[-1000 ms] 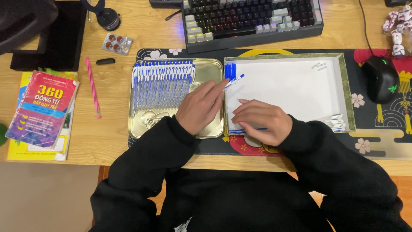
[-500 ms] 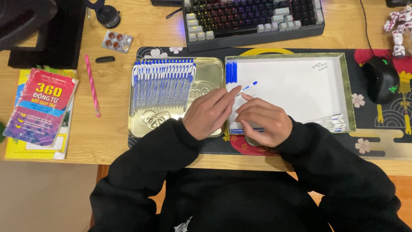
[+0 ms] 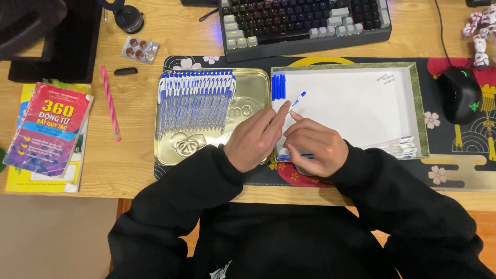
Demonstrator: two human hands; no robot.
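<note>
From the head camera we see our left hand (image 3: 256, 138) and right hand (image 3: 312, 144) meeting at the left edge of the white tray (image 3: 419, 111), fingers pinched together on a pen (image 3: 296, 99). With so light a grip on its end, we judge it could slip and roll among the caps (image 3: 278, 86) nearby.
</note>
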